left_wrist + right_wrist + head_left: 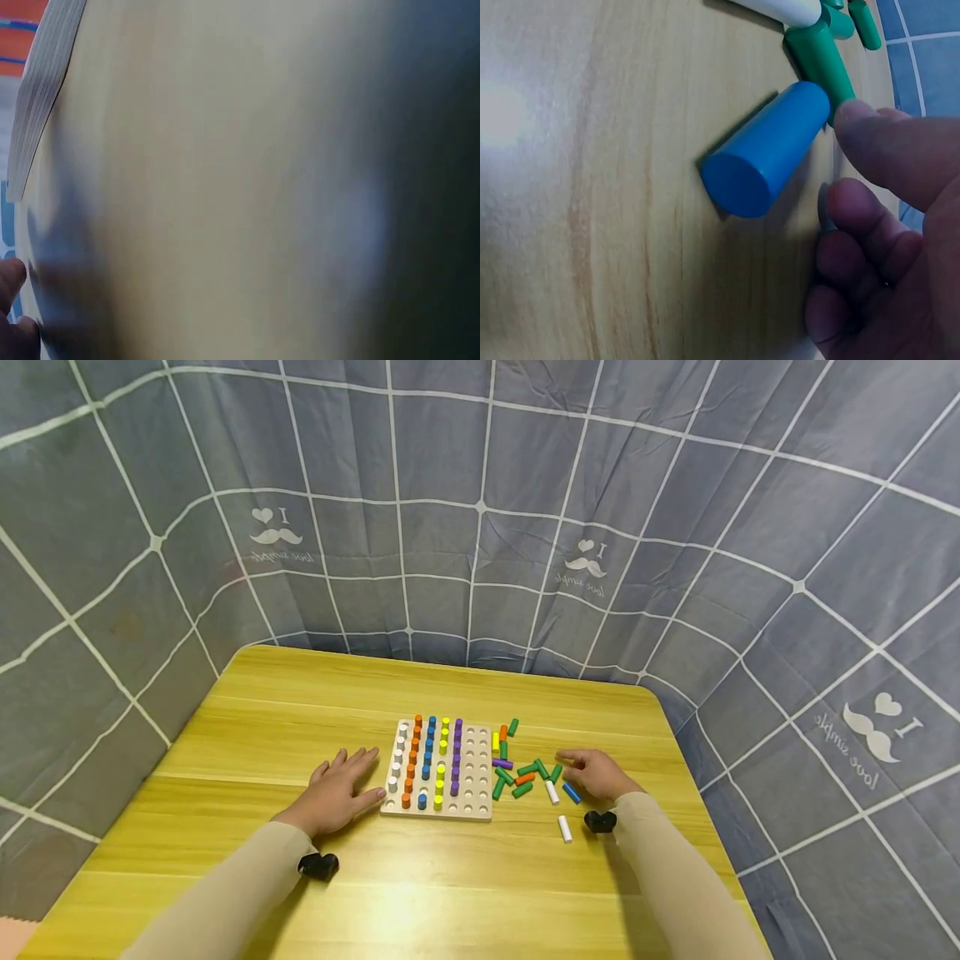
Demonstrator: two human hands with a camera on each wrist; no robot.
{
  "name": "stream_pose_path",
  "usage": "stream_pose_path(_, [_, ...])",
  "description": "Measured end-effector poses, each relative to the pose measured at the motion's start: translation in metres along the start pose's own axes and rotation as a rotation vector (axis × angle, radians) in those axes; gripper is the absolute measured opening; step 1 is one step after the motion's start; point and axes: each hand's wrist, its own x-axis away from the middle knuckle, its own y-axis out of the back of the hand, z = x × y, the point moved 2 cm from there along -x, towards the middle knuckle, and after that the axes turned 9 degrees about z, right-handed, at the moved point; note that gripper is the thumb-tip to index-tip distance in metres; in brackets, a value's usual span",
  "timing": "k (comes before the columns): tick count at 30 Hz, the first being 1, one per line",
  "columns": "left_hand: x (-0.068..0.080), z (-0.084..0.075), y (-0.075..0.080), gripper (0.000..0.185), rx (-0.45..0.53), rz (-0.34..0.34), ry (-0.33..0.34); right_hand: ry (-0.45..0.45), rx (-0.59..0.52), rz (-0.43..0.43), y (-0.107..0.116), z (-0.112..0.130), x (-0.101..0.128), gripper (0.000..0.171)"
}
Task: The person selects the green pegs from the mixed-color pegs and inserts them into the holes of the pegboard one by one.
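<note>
A pale wooden peg board holds upright pegs in columns of white, orange, blue, yellow and purple; bare holes fill its right side. Fingers spread, my left hand lies at the board's left edge, its thumb by the rim. My right hand is beside the loose pegs, its index finger stretched out. In the right wrist view its thumb meets or nearly meets the end of a green peg, while other fingers bend loosely. A blue peg lies on its side close to that hand.
Several loose green, orange, yellow and purple pegs lie right of the board. Two white pegs are on the wooden table, one nearer the front. A grey gridded curtain surrounds the table's back and sides.
</note>
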Motion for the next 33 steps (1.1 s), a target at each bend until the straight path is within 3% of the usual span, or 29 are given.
stream_pose_path(11, [0.003,0.0,-0.009,0.09,0.032,0.017,0.006,0.009,-0.091,0.055,0.002,-0.012,-0.008,0.043])
stream_pose_path(27, [0.005,0.0,-0.015,0.096,0.046,0.018,-0.034,-0.001,-0.149,0.034,-0.003,-0.012,-0.007,0.039])
stream_pose_path(33, [0.004,0.003,-0.017,0.099,0.03,0.019,-0.019,-0.003,-0.129,0.008,-0.003,-0.013,-0.008,0.035])
